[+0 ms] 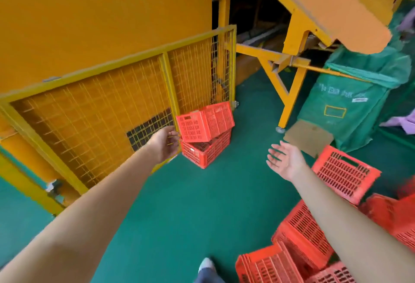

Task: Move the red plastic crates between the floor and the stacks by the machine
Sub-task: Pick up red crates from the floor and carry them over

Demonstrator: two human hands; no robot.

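Note:
Two red plastic crates are stacked beside the yellow mesh fence. The top crate [205,122] sits tilted and askew on the bottom crate [206,151]. My left hand [165,142] hovers just left of the top crate, fingers apart, holding nothing. My right hand [284,161] is stretched out to the right of the stack, palm up and fingers spread, well apart from it. Several more red crates [301,235] lie jumbled on the floor at the lower right, one [344,173] tipped on its side.
The yellow mesh fence [107,112] and orange machine wall [101,13] fill the left. A yellow frame leg [289,100] and a green bag [350,98] with cardboard [308,136] stand at right. Green floor [190,210] lies between. My shoe [206,264] shows below.

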